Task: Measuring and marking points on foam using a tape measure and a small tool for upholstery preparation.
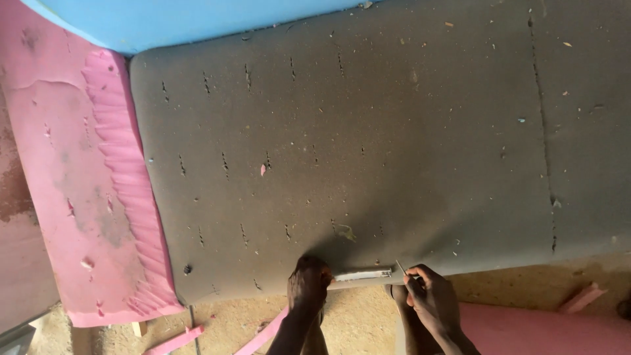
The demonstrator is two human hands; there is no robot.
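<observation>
At grey foam sheet (368, 144) edge: left hand (307, 284) pressing, right hand (430, 299) gripping blade (401, 268).

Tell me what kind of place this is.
Probably a foam or upholstery workshop: a big grey foam sheet lies over pink foam and blue foam, with pink offcuts on the dusty floor.
</observation>
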